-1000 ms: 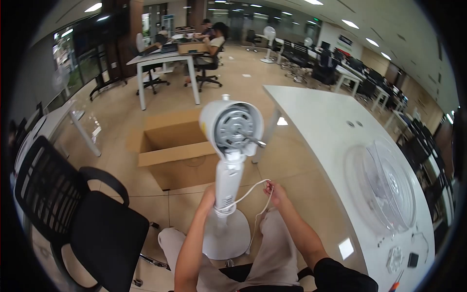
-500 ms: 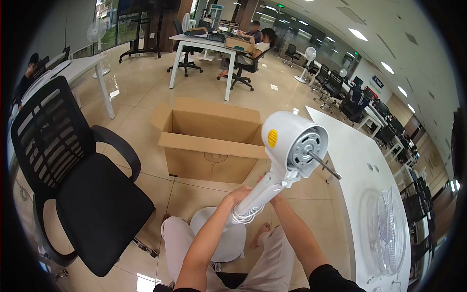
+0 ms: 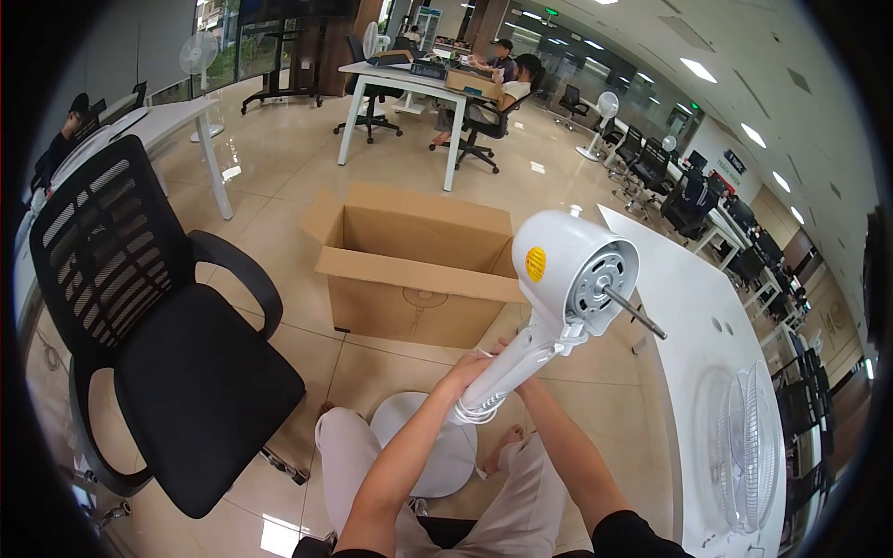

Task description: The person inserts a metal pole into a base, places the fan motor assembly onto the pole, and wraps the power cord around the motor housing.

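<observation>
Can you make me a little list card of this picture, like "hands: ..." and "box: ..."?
Left hand: on the white fan's neck
Right hand: at the neck too, partly hidden behind it
Fan top: white, yellow sticker, bare metal rod sticking out
Cord: white, looped around the neck
Base: round, white, between the person's legs
Box: cardboard, open, on the floor
Chair: black, on the left
Table: white, on the right, with see-through round parts
</observation>
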Motion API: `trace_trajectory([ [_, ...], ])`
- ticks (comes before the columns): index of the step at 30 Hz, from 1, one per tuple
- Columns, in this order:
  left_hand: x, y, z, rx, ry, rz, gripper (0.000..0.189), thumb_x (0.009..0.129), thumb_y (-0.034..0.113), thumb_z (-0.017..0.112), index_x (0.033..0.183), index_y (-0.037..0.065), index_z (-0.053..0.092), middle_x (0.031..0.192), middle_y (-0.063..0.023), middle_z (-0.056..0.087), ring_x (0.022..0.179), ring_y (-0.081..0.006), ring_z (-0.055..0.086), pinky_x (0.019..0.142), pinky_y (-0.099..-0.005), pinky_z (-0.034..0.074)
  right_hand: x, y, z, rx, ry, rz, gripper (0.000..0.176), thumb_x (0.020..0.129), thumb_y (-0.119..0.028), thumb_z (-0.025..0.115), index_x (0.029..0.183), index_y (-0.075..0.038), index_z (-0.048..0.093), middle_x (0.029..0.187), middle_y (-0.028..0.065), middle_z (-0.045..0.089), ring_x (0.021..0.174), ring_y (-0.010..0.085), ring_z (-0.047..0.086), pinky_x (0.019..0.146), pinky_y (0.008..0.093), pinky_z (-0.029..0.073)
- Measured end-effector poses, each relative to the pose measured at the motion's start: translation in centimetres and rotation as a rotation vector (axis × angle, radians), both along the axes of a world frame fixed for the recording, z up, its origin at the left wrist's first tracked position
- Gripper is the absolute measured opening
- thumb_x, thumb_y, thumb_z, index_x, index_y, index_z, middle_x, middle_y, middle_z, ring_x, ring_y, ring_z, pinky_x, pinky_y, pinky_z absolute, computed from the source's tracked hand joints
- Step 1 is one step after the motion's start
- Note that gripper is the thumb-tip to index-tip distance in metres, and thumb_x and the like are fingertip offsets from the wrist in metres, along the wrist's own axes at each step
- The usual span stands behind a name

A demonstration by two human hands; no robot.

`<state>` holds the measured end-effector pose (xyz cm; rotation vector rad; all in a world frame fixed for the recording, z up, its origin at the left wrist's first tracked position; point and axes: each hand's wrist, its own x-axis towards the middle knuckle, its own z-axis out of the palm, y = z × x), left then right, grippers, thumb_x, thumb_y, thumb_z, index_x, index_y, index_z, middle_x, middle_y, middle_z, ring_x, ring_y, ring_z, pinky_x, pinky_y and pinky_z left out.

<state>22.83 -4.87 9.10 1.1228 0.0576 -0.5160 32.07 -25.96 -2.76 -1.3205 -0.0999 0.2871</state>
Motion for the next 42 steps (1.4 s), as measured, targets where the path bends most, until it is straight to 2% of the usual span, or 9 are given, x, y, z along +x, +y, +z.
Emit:
trace_trajectory([
  [1, -0.2, 0.0, 0.3, -0.021, 0.034, 0.046, 0.024, 0.088, 0.025, 0.071, 0.097, 0.003, 0.074, 0.085, -0.0061, 0.071, 0.071, -0.0127, 0.066, 0.063, -0.0256, 0.053, -1.6, 0.8, 1.7, 0.050, 0.165, -0.056, 0.038, 0.101, -0.032, 0.055, 0.126, -0.004, 0.059, 0.122, 0.0092, 0.064, 0.110, 0.0226, 0.063, 0.100, 0.0382, 0.050],
  [3, -0.4, -0.1, 0.2, -0.085, 0.081, 0.170, 0.027, 0.085, 0.030, 0.072, 0.095, 0.004, 0.074, 0.082, -0.0054, 0.070, 0.070, -0.0123, 0.065, 0.064, -0.0244, 0.052, -5.4, 2.2, 2.8, -0.128, 0.007, -0.215, 0.040, 0.101, -0.038, 0.054, 0.125, -0.006, 0.060, 0.122, 0.0072, 0.065, 0.107, 0.0210, 0.065, 0.098, 0.0389, 0.050],
  [7, -1.7, 0.1, -0.5, -0.322, 0.131, 0.526, 0.020, 0.085, 0.029, 0.072, 0.087, 0.009, 0.073, 0.074, -0.0008, 0.067, 0.059, -0.0094, 0.059, 0.057, -0.0238, 0.050, -10.9, 2.2, 4.2, -0.012, 0.063, 0.015, 0.050, 0.104, -0.039, 0.047, 0.140, -0.005, 0.048, 0.132, 0.0062, 0.059, 0.122, 0.0173, 0.056, 0.106, 0.0371, 0.043],
  [12, -1.9, 1.2, -1.4, -0.461, 0.305, 0.849, 0.019, 0.088, 0.027, 0.066, 0.085, 0.008, 0.070, 0.072, -0.0011, 0.066, 0.061, -0.0110, 0.062, 0.060, -0.0262, 0.055, -16.5, 5.7, 6.4, 0.102, 0.192, -0.051, 0.046, 0.105, -0.037, 0.042, 0.137, -0.005, 0.052, 0.132, 0.0066, 0.059, 0.123, 0.0182, 0.056, 0.106, 0.0366, 0.043],
  [19, -3.2, 4.3, -6.7, -0.685, 0.484, 1.098, 0.018, 0.092, 0.023, 0.060, 0.085, 0.008, 0.056, 0.092, -0.0099, 0.076, 0.057, -0.0123, 0.062, 0.060, -0.0287, 0.057, -17.1, 6.2, 6.1, 0.128, 0.194, -0.098, 0.047, 0.105, -0.041, 0.042, 0.132, -0.005, 0.055, 0.130, 0.0069, 0.060, 0.119, 0.0189, 0.059, 0.103, 0.0360, 0.045],
  [28, -9.9, 6.8, -12.7, -0.973, 0.697, 1.171, 0.026, 0.103, 0.031, 0.051, 0.110, 0.007, 0.045, 0.099, -0.0080, 0.076, 0.064, -0.0142, 0.065, 0.070, -0.0323, 0.057, -17.7, 7.7, 6.2, 0.159, 0.191, -0.265, 0.046, 0.105, -0.039, 0.044, 0.130, -0.001, 0.055, 0.124, 0.0105, 0.062, 0.112, 0.0204, 0.063, 0.095, 0.0351, 0.052],
  [32, -11.7, 6.3, -16.6, -0.985, 0.564, 1.163, 0.019, 0.102, 0.026, 0.050, 0.107, 0.008, 0.050, 0.100, -0.0079, 0.076, 0.071, -0.0151, 0.067, 0.075, -0.0357, 0.059, -17.7, 7.0, 6.5, 0.096, 0.172, -0.192, 0.047, 0.103, -0.037, 0.046, 0.133, -0.001, 0.052, 0.129, 0.0096, 0.060, 0.116, 0.0207, 0.060, 0.098, 0.0362, 0.048],
  [40, -16.8, 7.8, -8.6, -1.162, 0.224, 1.133, 0.011, 0.097, 0.018, 0.058, 0.100, 0.007, 0.058, 0.110, -0.0097, 0.071, 0.092, -0.0213, 0.068, 0.088, -0.0403, 0.058, -19.2, 4.1, 11.9, 0.013, -0.270, 0.031, 0.073, 0.089, -0.018, 0.058, 0.153, 0.001, 0.031, 0.154, 0.0167, 0.040, 0.145, 0.0274, 0.034, 0.117, 0.0397, 0.026],
  [42, -17.7, 8.1, -5.6, -1.158, 0.225, 1.110, 0.012, 0.098, 0.019, 0.057, 0.099, 0.008, 0.060, 0.112, -0.0089, 0.071, 0.095, -0.0208, 0.067, 0.090, -0.0405, 0.056, -19.5, 4.6, 14.3, -0.016, -0.286, 0.087, 0.073, 0.088, -0.008, 0.062, 0.153, 0.002, 0.030, 0.153, 0.0163, 0.040, 0.139, 0.0271, 0.042, 0.116, 0.0395, 0.031],
])
